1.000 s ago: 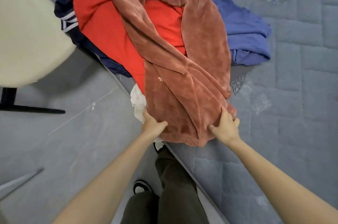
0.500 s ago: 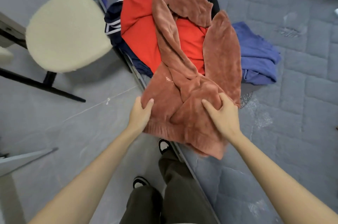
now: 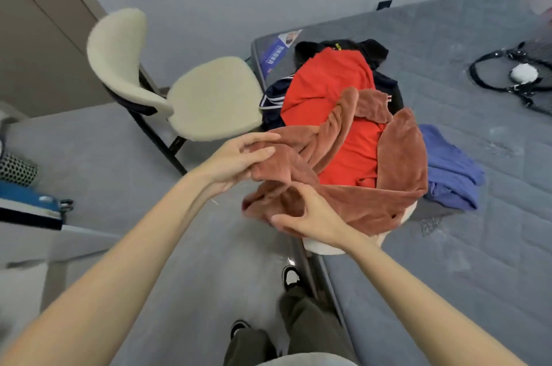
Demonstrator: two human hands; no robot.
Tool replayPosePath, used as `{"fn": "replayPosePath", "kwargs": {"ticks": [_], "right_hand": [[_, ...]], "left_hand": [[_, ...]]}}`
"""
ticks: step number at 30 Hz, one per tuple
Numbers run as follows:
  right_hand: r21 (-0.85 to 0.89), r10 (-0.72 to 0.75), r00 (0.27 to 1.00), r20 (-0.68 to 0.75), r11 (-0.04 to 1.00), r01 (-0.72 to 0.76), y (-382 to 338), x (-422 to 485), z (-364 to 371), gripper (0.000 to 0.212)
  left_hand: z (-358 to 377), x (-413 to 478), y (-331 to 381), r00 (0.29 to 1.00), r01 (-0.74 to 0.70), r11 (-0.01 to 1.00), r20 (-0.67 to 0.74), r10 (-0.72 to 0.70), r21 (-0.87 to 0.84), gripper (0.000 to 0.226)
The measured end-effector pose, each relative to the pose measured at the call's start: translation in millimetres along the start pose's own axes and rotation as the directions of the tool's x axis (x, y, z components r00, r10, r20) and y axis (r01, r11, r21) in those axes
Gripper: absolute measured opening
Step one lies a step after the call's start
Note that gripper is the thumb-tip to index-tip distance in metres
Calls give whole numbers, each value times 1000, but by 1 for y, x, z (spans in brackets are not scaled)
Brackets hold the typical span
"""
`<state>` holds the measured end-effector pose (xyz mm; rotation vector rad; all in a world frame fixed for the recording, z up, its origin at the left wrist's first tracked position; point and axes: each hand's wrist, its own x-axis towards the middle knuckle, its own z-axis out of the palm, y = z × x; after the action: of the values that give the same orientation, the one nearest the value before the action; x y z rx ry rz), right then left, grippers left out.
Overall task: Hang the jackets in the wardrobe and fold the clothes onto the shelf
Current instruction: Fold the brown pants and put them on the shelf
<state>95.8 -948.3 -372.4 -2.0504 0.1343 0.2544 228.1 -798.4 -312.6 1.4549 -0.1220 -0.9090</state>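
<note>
Left hand (image 3: 239, 161) & right hand (image 3: 309, 223) each pinched rust fleece top (image 3: 400, 183); early stage, prob.: red top (image 3: 328, 81), blue garment (image 3: 448, 174) lay unfolded on bed (image 3: 448, 276).

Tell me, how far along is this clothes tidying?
Early. Nothing looks hung or folded yet. In hand: left hand and right hand grip the rust fleece garment. Left: red garment, navy striped jacket and blue garment heaped on the mattress.
</note>
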Motion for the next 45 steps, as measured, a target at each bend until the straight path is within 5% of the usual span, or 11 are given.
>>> {"fn": "replayPosePath", "kwargs": {"ticks": [3,7,11,16,20,24,30,33,36,40,45], "right_hand": [[123,-36,982,-183,991,59,-29,0,28,63],[144,64,818,-571,989,24,-77,16,33,60],[-29,-54,707,-705,998,47,-117,26,14,34],[-276,-251,753,-608,956,96,-157,27,-3,27],[-469,-183,879,-441,882,-52,-184,33,-3,21],[-421,-219,875,-432,907,19,-245,45,9,24],[-329,-449,817,-361,881,339,-352,45,35,12],[-429,-518,822,-236,815,390,-381,43,48,15],[-596,-458,886,-69,731,332,-389,47,57,36],[-586,-274,958,89,763,273,-383,55,82,56],[-10,31,924,382,1000,-29,-395,66,96,45]], "left_hand": [[7,-21,22,999,-38,994,8,39,-105,20],[13,-51,61,994,-105,966,11,111,-238,18],[0,-86,101,969,-248,921,-68,239,-300,14],[-51,-136,124,897,-438,789,-266,352,-431,14],[-98,-184,126,803,-585,675,-438,405,-450,13],[-144,-235,119,763,-630,622,-520,384,-465,31],[-195,-294,87,526,-483,840,-685,503,246,61],[-217,-322,78,370,-273,868,-787,493,415,47],[-233,-346,71,388,5,876,-809,442,482,27],[-241,-372,65,389,32,914,-847,361,404,38],[-237,-384,77,334,-175,969,-916,224,174,27]]}}
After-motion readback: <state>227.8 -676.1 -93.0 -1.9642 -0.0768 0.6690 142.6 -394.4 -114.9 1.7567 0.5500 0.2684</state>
